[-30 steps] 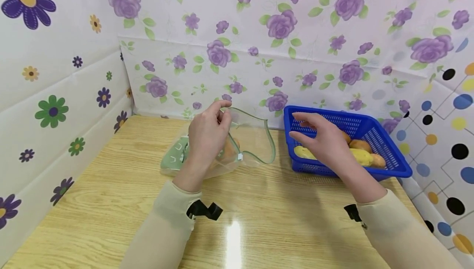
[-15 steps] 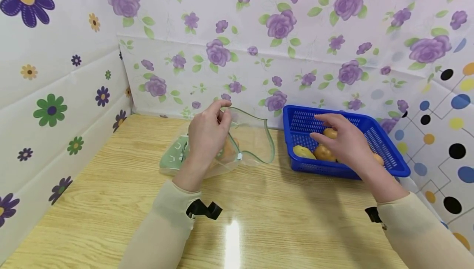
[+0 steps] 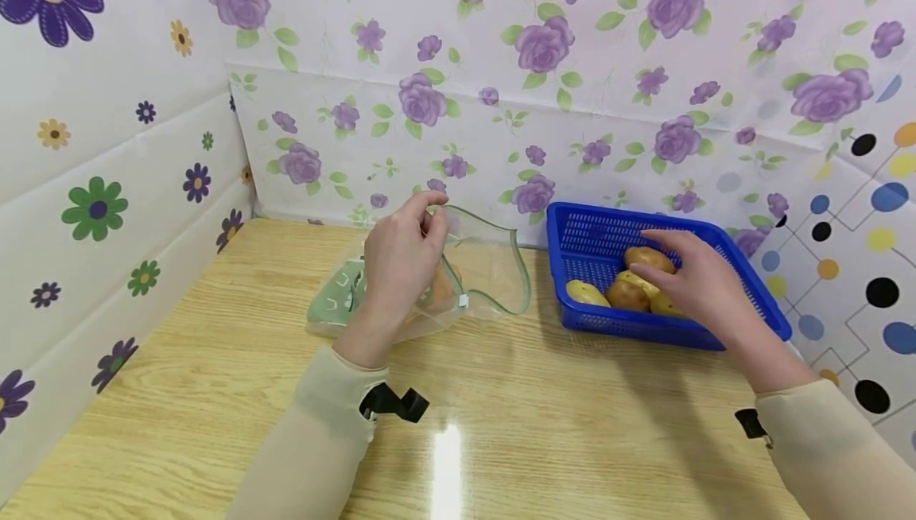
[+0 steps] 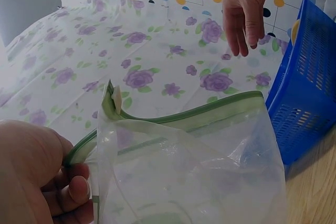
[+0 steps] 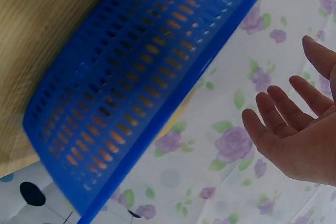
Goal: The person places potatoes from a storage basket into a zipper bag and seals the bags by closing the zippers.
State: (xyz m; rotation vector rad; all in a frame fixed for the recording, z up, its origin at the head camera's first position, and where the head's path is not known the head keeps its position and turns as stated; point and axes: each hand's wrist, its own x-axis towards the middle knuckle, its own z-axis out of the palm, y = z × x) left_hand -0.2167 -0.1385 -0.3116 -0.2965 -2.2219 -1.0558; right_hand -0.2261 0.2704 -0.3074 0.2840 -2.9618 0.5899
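Observation:
My left hand [image 3: 401, 265] pinches the green-edged rim of a clear zip bag [image 3: 490, 265], which lies on the table with its mouth spread toward the right. Green print with white marks shows on the bag's left part, and an orange thing [image 3: 447, 289] is partly visible inside. In the left wrist view, thumb and fingers hold one corner of the bag's rim [image 4: 210, 111]. My right hand [image 3: 704, 285] hovers over the right part of a blue basket [image 3: 630, 325], fingers spread, holding nothing. Brown and yellow potato-like items [image 3: 628, 295] lie in the basket, some hidden behind that hand.
The wooden table [image 3: 501, 424] extends in front of the bag and basket. Flowered cloth [image 3: 487, 138] hangs behind them, with more patterned cloth at both sides. The basket stands close to the back and right cloths.
My right hand has moved rightward over the basket, uncovering more of the items on its left. My left hand and the bag have stayed in place.

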